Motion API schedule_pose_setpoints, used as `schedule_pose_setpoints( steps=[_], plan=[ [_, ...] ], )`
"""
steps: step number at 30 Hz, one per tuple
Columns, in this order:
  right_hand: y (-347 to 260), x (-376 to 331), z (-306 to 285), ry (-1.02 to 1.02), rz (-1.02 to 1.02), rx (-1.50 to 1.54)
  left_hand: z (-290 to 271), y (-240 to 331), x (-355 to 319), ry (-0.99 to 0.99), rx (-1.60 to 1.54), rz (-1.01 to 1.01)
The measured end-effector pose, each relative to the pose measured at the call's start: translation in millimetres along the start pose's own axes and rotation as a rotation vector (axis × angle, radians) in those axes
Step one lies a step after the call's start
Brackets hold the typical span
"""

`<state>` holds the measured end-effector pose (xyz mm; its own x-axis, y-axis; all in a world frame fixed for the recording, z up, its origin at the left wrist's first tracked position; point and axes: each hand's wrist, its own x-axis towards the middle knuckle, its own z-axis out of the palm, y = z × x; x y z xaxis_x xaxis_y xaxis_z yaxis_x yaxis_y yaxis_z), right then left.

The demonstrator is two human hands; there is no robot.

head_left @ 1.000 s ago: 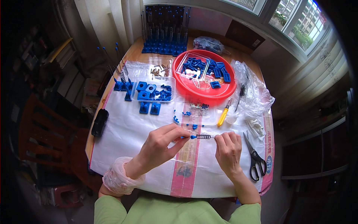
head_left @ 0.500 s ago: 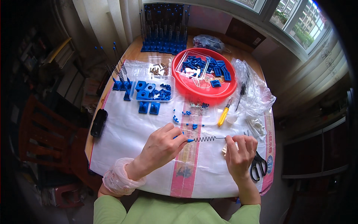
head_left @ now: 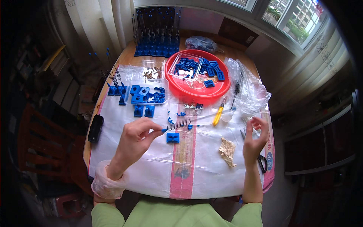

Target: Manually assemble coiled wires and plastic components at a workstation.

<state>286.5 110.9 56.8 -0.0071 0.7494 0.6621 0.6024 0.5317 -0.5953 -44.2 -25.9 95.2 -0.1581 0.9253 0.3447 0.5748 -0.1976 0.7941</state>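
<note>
White-covered table (head_left: pixel 147 170); over it, the left hand (head_left: pixel 139 131) pinches the blue tip (head_left: pixel 165 130) of a dark, open-coiled spring (head_left: pixel 179 125) near a blue block (head_left: pixel 172 140); the right hand (head_left: pixel 255 140) is raised, fingers loosely parted.

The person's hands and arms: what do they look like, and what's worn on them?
The left hand and right hand are ungloved. A pale pink, gathered fabric cuff sits just behind the left hand; light green short sleeves show below.

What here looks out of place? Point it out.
The crumpled tan scrap on the white sheet, left of the right hand: it looks like litter, unlike the blue base. Nothing looks clearly broken.
</note>
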Motion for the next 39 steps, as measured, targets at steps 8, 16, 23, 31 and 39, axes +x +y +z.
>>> schedule_pose_setpoints(
  steps=[8,16,23,31,39],
  plan=[
    [40.3,2.2,27.5,-0.377,0.062,-0.092,14.5,-26.5,-55.1,-0.298,0.379,0.099],
    [59.8,-7.8,52.9,-0.350,0.105,-0.096,45.3,-35.2,-57.2,-0.366,0.448,0.121],
    [56.0,-10.7,64.0,-0.326,0.069,-0.075,27.0,-39.3,-42.1,-0.387,0.323,0.085],
    [46.6,-2.5,31.5,-0.348,0.308,0.588,42.1,-59.0,-15.0,-0.235,0.229,-0.063],
    [27.7,4.0,18.3,-0.370,0.413,0.946,52.0,-70.6,-14.5,-0.232,0.193,-0.066]
  ],
)
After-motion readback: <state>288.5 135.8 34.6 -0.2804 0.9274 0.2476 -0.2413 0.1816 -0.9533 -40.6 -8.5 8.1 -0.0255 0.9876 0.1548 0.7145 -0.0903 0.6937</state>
